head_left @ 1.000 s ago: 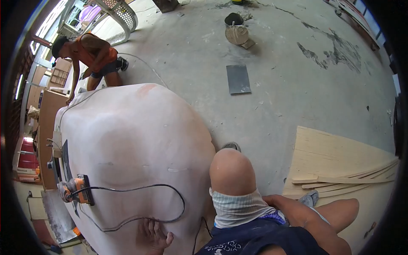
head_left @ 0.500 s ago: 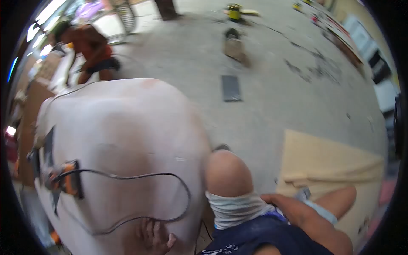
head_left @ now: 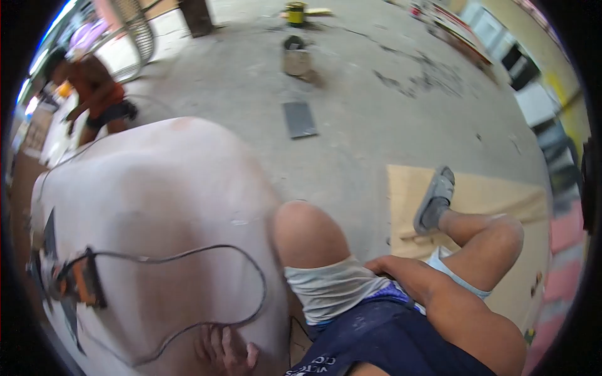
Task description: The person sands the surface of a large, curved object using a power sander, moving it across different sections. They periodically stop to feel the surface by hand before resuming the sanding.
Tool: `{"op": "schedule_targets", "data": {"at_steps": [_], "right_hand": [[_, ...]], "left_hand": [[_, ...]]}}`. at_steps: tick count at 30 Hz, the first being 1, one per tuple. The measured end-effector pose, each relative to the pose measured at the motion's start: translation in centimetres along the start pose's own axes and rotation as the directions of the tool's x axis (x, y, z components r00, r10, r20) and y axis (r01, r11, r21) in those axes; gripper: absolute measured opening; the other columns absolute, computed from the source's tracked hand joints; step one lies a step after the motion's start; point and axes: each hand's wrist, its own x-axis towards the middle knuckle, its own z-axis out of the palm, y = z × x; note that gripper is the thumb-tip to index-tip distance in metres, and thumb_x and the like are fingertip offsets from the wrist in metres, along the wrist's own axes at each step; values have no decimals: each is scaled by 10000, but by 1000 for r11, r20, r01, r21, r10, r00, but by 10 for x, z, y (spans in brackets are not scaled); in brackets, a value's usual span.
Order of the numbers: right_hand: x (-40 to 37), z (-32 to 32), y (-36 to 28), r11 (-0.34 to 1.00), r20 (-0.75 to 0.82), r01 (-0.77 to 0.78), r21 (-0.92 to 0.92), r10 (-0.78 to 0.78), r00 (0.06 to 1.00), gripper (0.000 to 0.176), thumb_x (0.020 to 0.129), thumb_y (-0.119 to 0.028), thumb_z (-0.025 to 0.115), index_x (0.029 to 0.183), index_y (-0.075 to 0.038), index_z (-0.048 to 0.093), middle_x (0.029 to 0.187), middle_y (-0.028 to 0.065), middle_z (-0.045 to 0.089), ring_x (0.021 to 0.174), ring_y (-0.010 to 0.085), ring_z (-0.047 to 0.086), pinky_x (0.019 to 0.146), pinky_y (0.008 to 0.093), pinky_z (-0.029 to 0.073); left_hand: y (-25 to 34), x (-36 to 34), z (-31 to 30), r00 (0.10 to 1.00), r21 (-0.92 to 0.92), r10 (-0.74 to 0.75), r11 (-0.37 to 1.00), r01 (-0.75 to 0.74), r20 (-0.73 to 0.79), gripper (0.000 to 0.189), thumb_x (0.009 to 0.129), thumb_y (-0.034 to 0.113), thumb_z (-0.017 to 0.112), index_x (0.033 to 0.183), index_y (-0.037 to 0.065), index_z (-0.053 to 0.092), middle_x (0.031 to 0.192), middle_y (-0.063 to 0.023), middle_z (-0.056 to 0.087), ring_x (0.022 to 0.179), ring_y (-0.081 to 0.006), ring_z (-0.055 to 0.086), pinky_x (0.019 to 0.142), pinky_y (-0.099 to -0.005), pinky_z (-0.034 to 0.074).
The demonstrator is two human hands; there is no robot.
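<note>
My left hand (head_left: 227, 351) lies on a large, smooth, whitish curved piece (head_left: 182, 169), palm down with fingers extended. Just in front of its fingertips runs a black power cord (head_left: 263, 276), looping across the surface. The cord leads to an orange and black power tool, which looks like a sander (head_left: 84, 282), at the left side of the piece; no hand of mine touches it. My right hand (head_left: 377, 266) rests at my inner thigh by the light shorts (head_left: 332, 285). Its fingers are mostly hidden.
Another person (head_left: 94, 91) kneels or crouches beyond the piece at upper left. On the concrete floor are a dark flat sheet (head_left: 300, 120), a bag-like container (head_left: 296, 61) and a yellow-and-black can (head_left: 295, 14). My sandalled foot (head_left: 435, 200) is on a tan sheet (head_left: 495, 200).
The view has swung right, so the scene sits further left. My right leg has stretched forward, bringing the sandalled foot into sight. Both my hands stay in place; the other person has raised their upper body.
</note>
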Motion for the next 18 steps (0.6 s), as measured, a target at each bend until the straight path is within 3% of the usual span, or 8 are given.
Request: {"op": "schedule_targets", "data": {"at_steps": [2, 3, 6, 9, 12, 15, 18], "right_hand": [[2, -6, -3, 999, 4, -10, -46, 10, 1000, 620, 957, -555, 665, 1382, -105, 696, 1364, 100, 718, 1123, 201, 710, 962, 436, 555], [2, -7, -4, 998, 5, -9, -58, 9, 1000, 619, 957, -556, 666, 1380, -105, 697, 1358, 98, 720, 1120, 201, 710, 959, 435, 555], [3, -13, -2, 996, 24, -14, -92, 17, 1000, 617, 957, -560, 667, 1374, -106, 700, 1343, 94, 724, 1109, 200, 712, 953, 432, 556], [5, -15, -3, 993, 52, -16, -113, 22, 998, 615, 957, -565, 668, 1367, -107, 703, 1327, 90, 728, 1099, 200, 713, 947, 430, 557], [8, -11, 2, 992, 92, -12, -124, 24, 996, 613, 958, -569, 668, 1360, -108, 706, 1312, 86, 732, 1089, 200, 715, 941, 427, 558], [20, -7, 5, 991, 151, -23, -134, 44, 988, 611, 958, -573, 669, 1354, -109, 710, 1296, 81, 736, 1079, 200, 716, 934, 425, 559], [24, -7, 0, 989, 215, -42, -142, 72, 974, 609, 958, -577, 670, 1347, -109, 713, 1280, 77, 740, 1068, 199, 718, 928, 422, 560]], "left_hand": [[2, 3, -2, 999, 17, 8, 1000, -7, -34, 732, 849, 484, 787, 1454, 119, 596, 1454, -139, 607, 1409, -393, 534, 1205, -629, 319], [-10, -4, 7, 998, 130, 56, 990, -61, 41, 678, 851, 519, 643, 1322, 31, 629, 1390, -207, 609, 1442, -435, 498, 1215, -663, 267], [-5, -8, 19, 999, 65, -6, 998, 9, -45, 666, 825, 470, 687, 1328, 38, 635, 1358, -193, 637, 1435, -425, 510, 1193, -665, 308], [-5, -5, 19, 999, 49, -38, 998, 40, -30, 639, 826, 478, 685, 1298, 50, 651, 1322, -180, 660, 1420, -435, 521, 1161, -662, 351], [0, 7, -4, 999, 184, 42, 982, -43, 9, 589, 824, 521, 661, 1224, 88, 640, 1227, -156, 653, 1316, -403, 568, 1106, -630, 394], [7, 12, -14, 998, 95, 2, 995, -7, 58, 695, 854, 468, 776, 1424, 122, 580, 1404, -150, 602, 1354, -405, 563, 1179, -639, 331], [-1, 9, -2, 997, 124, 35, 991, -44, 70, 611, 905, 491, 703, 1365, 111, 569, 1364, -159, 583, 1286, -408, 573, 1128, -642, 363]]}}
